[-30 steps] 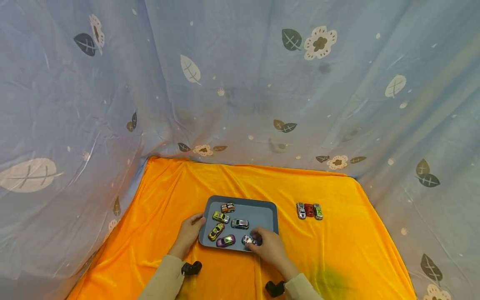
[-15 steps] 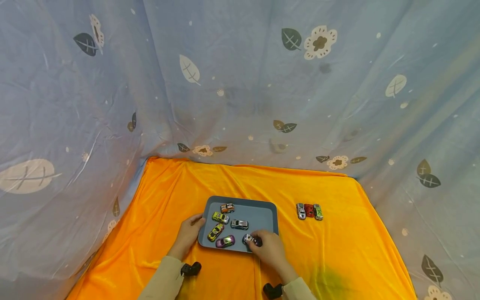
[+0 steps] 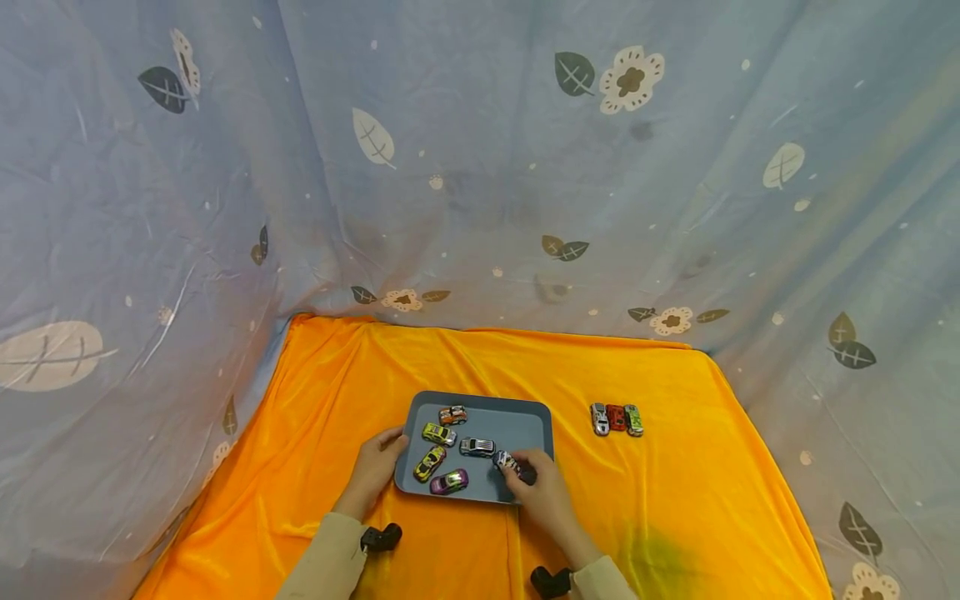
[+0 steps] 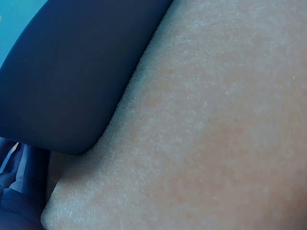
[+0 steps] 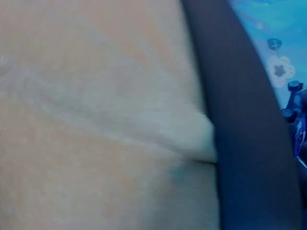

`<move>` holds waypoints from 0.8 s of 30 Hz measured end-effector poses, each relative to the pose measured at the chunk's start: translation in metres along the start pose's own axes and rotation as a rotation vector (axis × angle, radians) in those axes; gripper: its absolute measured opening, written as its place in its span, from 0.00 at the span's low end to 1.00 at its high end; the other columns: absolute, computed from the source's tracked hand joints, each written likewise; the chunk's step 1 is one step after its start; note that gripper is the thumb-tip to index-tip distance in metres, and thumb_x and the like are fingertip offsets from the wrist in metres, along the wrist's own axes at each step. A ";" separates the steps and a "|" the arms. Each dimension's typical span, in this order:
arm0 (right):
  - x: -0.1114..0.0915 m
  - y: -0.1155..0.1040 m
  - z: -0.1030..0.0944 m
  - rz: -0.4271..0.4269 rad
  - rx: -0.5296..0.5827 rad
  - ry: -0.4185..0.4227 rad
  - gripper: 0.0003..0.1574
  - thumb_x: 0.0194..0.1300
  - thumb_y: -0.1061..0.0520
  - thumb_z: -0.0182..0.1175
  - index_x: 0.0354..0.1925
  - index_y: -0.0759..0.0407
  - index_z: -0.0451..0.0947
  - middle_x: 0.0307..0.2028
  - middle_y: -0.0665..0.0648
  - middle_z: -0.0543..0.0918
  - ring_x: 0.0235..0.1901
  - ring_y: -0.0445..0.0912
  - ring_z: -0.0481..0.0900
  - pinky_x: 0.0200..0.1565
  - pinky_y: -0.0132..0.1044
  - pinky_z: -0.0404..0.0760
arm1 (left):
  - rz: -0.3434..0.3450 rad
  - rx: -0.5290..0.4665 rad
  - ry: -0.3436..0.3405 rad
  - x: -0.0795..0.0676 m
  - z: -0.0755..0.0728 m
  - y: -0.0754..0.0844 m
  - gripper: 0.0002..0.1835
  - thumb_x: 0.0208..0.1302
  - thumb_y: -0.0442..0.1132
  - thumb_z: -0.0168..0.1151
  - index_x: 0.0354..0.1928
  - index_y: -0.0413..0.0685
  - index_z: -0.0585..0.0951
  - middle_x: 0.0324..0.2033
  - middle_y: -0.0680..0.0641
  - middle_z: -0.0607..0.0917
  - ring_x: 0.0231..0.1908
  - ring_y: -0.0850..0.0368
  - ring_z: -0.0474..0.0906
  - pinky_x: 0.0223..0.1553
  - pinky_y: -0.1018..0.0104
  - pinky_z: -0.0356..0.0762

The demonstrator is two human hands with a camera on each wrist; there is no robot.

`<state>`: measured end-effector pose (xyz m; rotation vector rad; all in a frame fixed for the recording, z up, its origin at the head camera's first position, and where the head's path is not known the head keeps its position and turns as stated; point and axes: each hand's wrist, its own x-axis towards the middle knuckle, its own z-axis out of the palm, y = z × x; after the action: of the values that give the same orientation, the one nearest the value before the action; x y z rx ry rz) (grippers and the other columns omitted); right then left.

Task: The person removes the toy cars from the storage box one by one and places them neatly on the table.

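Note:
In the head view, a grey-blue tray (image 3: 525, 410) lies on orange cloth. My left hand (image 3: 369, 473) grips its left rim. With thumb and fingertips, my right hand (image 3: 550, 498) pinches a dark and white toy car (image 3: 506, 461) over the tray's right half. Just left of that car is a silver toy car (image 3: 477, 447). Down the tray's left side sit an orange toy car (image 3: 452, 415), a yellow-green one (image 3: 438, 434), a yellow and black one (image 3: 429, 464) and a purple one (image 3: 449, 482). Skin and dark straps fill most of both wrist views.
On the cloth (image 3: 697, 467) right of the tray, a silver car (image 3: 600, 419), a red car (image 3: 617, 417) and a green car (image 3: 633, 420) stand side by side. A patterned blue-grey curtain (image 3: 465, 233) encloses the back and sides.
My right hand has carried the dark and white car away from the tray's near edge, up toward the silver car, and turned it. The left hand stays on the rim.

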<state>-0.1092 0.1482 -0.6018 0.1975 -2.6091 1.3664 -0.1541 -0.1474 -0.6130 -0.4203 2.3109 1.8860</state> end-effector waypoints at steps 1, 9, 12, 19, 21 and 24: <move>-0.001 -0.001 -0.002 0.013 0.059 0.012 0.11 0.59 0.54 0.69 0.41 0.52 0.83 0.35 0.46 0.79 0.34 0.40 0.75 0.38 0.34 0.80 | -0.002 -0.001 0.001 0.000 0.000 0.000 0.23 0.70 0.48 0.58 0.62 0.47 0.77 0.58 0.41 0.78 0.58 0.44 0.73 0.60 0.47 0.69; -0.003 0.009 -0.033 0.087 0.245 0.273 0.15 0.61 0.59 0.67 0.46 0.62 0.81 0.36 0.55 0.82 0.32 0.44 0.79 0.32 0.29 0.80 | -0.016 -0.008 -0.004 0.000 0.000 0.000 0.24 0.70 0.48 0.57 0.63 0.47 0.76 0.59 0.41 0.77 0.59 0.45 0.73 0.60 0.47 0.69; 0.002 0.023 -0.056 0.163 0.238 0.350 0.17 0.64 0.56 0.65 0.49 0.64 0.80 0.40 0.59 0.82 0.34 0.42 0.79 0.34 0.27 0.80 | -0.011 -0.011 -0.003 0.001 0.001 0.000 0.23 0.70 0.48 0.57 0.63 0.47 0.76 0.59 0.42 0.77 0.59 0.46 0.73 0.60 0.47 0.69; 0.018 0.071 -0.113 0.364 0.119 0.442 0.29 0.66 0.41 0.60 0.53 0.62 0.77 0.42 0.61 0.82 0.33 0.34 0.76 0.31 0.21 0.76 | -0.006 -0.005 0.002 0.002 0.002 0.000 0.23 0.70 0.48 0.57 0.63 0.47 0.76 0.58 0.42 0.77 0.58 0.45 0.73 0.60 0.47 0.70; 0.022 0.083 -0.128 0.402 0.103 0.453 0.31 0.67 0.40 0.58 0.54 0.63 0.76 0.43 0.61 0.81 0.32 0.34 0.75 0.30 0.21 0.76 | -0.008 -0.003 0.001 0.002 0.002 0.000 0.23 0.70 0.48 0.57 0.63 0.47 0.76 0.59 0.42 0.77 0.58 0.45 0.73 0.60 0.47 0.70; 0.030 0.095 -0.147 0.454 0.105 0.438 0.34 0.68 0.38 0.56 0.57 0.64 0.74 0.46 0.61 0.78 0.35 0.36 0.74 0.30 0.21 0.75 | -0.017 -0.007 0.001 0.002 0.002 0.000 0.23 0.70 0.48 0.57 0.63 0.47 0.76 0.58 0.42 0.78 0.58 0.46 0.73 0.60 0.48 0.70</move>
<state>-0.1425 0.3219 -0.5886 -0.6455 -2.2866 1.4702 -0.1559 -0.1461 -0.6141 -0.4399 2.2945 1.8872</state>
